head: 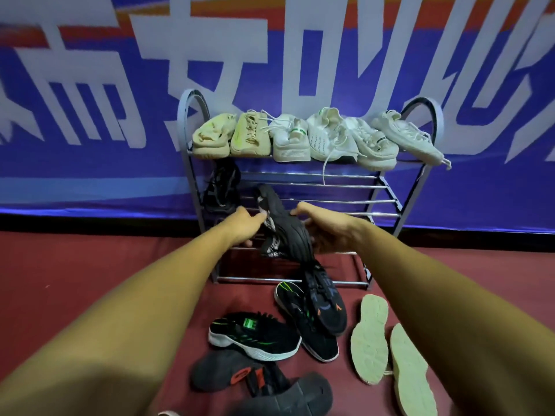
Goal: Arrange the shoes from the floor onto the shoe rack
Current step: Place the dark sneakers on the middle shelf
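Both hands are on one shoe here. The black low-top sneaker with a grey-patterned side (286, 231) is up off the floor in front of the grey metal shoe rack with chrome bars (315, 187), tilted so its top end points to about 11 o'clock, ridged sole facing the camera. The left hand (244, 226) grips it from 9 o'clock with the fingers curled onto the upper. The right hand (326, 232) has its fingers wrapped round the sole edge at 3 o'clock.

The top shelf has two tan knit shoes (228, 136) at the 9 o'clock end, then four white lace-up sneakers (345, 136) running toward 3 o'clock, the last one hanging over the edge. One black laced shoe (222, 190) sits on the middle shelf at its 9 o'clock end, just beside the held sneaker.

On the dark red floor (90, 265), at 6 o'clock from the rack, there's a black sneaker with orange marks (329, 304), two black sneakers with green stripes (255, 334), and a pair of cream-soled shoes (369, 340) lying sole-up toward 4 o'clock. Blurry dark grey shoes with red patches (240, 373) are at the bottom edge.
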